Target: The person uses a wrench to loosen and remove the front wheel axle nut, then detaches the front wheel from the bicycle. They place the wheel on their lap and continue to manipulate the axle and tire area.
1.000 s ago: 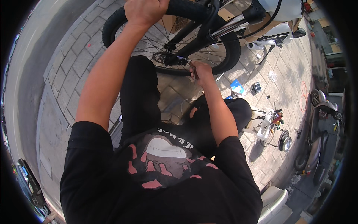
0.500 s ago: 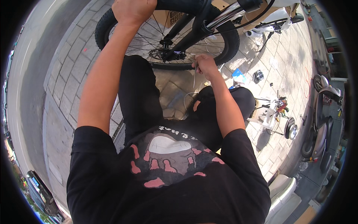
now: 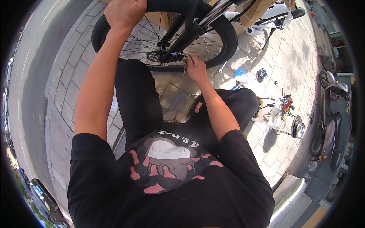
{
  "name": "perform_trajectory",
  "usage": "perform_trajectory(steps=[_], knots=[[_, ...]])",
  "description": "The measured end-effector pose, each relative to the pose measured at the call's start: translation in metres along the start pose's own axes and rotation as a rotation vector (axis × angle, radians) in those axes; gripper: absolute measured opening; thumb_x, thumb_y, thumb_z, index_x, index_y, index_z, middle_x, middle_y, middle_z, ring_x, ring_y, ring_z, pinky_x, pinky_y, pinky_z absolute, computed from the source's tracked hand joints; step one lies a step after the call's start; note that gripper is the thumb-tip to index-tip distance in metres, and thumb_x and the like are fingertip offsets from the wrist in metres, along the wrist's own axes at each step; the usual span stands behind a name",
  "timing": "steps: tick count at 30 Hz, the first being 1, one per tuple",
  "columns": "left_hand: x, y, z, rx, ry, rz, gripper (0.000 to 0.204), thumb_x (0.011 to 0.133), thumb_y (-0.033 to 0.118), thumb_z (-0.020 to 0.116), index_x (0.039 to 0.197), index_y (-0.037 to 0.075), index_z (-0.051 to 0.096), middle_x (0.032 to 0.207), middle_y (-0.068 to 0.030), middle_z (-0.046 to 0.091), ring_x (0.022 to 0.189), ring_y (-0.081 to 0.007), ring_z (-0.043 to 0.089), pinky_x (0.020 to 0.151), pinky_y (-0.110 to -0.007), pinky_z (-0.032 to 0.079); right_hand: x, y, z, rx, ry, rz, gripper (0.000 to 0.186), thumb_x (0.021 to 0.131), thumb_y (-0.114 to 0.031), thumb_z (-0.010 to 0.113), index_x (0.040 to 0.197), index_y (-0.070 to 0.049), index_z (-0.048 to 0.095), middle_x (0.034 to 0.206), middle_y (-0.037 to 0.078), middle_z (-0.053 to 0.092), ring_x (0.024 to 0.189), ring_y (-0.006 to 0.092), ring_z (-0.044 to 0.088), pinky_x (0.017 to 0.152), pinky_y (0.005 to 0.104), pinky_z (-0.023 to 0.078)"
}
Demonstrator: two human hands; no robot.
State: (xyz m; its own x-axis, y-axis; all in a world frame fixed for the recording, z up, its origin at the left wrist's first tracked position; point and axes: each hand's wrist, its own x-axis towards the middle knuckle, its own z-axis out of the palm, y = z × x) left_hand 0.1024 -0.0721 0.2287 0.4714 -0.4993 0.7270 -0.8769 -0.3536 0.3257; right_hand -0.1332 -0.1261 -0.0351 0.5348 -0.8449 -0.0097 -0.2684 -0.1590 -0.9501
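Your black shirt (image 3: 171,205) carries white lettering (image 3: 178,137) above a grey, white and pink print (image 3: 167,159). The plate (image 3: 38,189) on the car (image 3: 49,205) at lower left is too small to read.

Grey paving (image 3: 76,78) spreads under your work, brightly sunlit to the right; a road (image 3: 28,95) runs along your left, and a scooter (image 3: 327,136) stands at far right.

The bike wheel (image 3: 230,40) sits in its fork (image 3: 184,40) just ahead of your legs (image 3: 138,91). Your left hand (image 3: 125,14) is closed over the wheel's top edge. Your right hand (image 3: 195,68) has its fingers closed on a thin tool (image 3: 184,72) near the hub (image 3: 164,51); whether the tool touches the bike, I cannot tell. A blue packet (image 3: 239,72) lies right of the wheel.
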Motion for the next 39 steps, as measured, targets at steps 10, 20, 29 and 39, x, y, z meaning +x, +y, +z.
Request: perform_trajectory(steps=[10, 20, 29, 39], knots=[[-0.001, -0.009, 0.003, 0.045, 0.065, 0.024, 0.049, 0.099, 0.035, 0.049, 0.066, 0.006, 0.069, 0.07, -0.0214, 0.068, 0.067, -0.0444, 0.067, 0.066, -0.055, 0.052, 0.007, -0.009, -0.004, -0.018, -0.063, 0.026, 0.024, 0.101, -0.016, 0.057, 0.114, 0.0, 0.069, 0.078, 0.01, 0.071, 0.066, 0.0237, 0.067, 0.07, 0.0403, 0.053], [-0.001, -0.007, 0.001, 0.05, 0.075, 0.074, 0.049, 0.099, 0.035, 0.05, 0.065, 0.005, 0.068, 0.068, -0.0221, 0.067, 0.064, -0.0445, 0.066, 0.065, -0.055, 0.052, 0.046, -0.033, -0.041, 0.6, -0.424, 0.839, 0.018, 0.103, -0.016, 0.052, 0.099, -0.003, 0.064, 0.067, 0.0, 0.06, 0.044, 0.0062, 0.04, 0.042, 0.0257, 0.033], [0.0, -0.009, 0.003, 0.075, 0.086, 0.055, 0.049, 0.099, 0.035, 0.05, 0.067, 0.004, 0.07, 0.068, -0.0221, 0.068, 0.064, -0.0447, 0.067, 0.066, -0.056, 0.054, 0.007, -0.022, -0.011, 0.063, -0.18, 0.221, 0.027, 0.106, -0.02, 0.052, 0.113, 0.001, 0.067, 0.081, 0.006, 0.071, 0.059, 0.012, 0.065, 0.055, 0.0283, 0.052], [0.0, -0.009, 0.004, 0.068, 0.114, 0.061, 0.046, 0.098, 0.034, 0.052, 0.066, 0.005, 0.069, 0.069, -0.0218, 0.069, 0.064, -0.0429, 0.068, 0.065, -0.055, 0.054, 0.004, 0.009, 0.0, 0.02, -0.027, 0.005, 0.025, 0.104, -0.017, 0.055, 0.118, -0.001, 0.067, 0.088, 0.011, 0.074, 0.071, 0.0204, 0.07, 0.067, 0.0326, 0.055]])
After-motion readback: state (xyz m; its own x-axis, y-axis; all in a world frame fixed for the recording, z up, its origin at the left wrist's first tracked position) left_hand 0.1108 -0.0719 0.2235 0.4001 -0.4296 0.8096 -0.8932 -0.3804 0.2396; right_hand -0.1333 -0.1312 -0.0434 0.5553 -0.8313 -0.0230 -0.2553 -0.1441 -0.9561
